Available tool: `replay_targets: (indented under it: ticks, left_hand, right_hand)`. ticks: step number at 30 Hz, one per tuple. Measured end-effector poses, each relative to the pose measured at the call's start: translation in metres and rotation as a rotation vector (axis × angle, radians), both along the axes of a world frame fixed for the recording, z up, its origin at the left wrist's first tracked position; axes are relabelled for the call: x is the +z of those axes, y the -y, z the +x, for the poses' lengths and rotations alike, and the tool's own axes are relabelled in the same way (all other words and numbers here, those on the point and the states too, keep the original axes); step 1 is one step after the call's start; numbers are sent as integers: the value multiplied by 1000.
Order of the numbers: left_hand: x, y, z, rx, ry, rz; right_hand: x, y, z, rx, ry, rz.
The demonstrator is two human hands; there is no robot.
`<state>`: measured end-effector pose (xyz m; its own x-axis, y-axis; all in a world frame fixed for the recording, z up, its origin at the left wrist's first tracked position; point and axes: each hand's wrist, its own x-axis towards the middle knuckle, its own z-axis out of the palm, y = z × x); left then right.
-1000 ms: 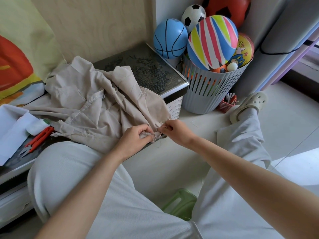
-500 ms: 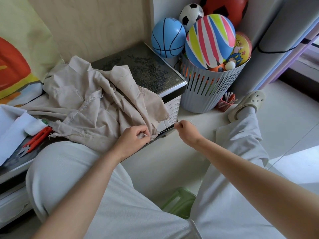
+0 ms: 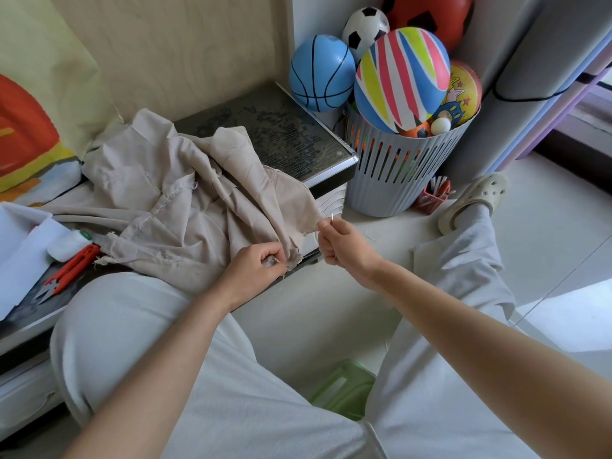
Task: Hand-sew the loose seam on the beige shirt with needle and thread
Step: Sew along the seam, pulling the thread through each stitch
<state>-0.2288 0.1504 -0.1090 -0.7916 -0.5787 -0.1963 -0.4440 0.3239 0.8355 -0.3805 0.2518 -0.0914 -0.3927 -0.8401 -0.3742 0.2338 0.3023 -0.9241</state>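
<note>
The beige shirt lies limp on the bench; my left hand clamps its frayed seam edge, my right hand pinches the thin needle. Soft, light cloth: I'd grip beside the stitch.

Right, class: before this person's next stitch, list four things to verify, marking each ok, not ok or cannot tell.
1. Left hand grips the crumpled beige fabric shirt at the seam edge: ok.
2. Right hand pinches the thin silver needle: ok.
3. Thread drawn taut, untangled: cannot tell, too fine to see.
4. Red-handled thread snips lie beside the shirt, likely reachable: ok.
</note>
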Motion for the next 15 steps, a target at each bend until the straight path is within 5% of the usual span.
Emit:
replay_targets:
  ticks: [8,15]
  left_hand:
    - [-4,1,-1,20,-11,-39]
    - [-5,0,-1,16,15,-49]
  right_hand:
    - [-11,-15,-7,462,-562,246]
    - [2,-16,-13,149,-168,26]
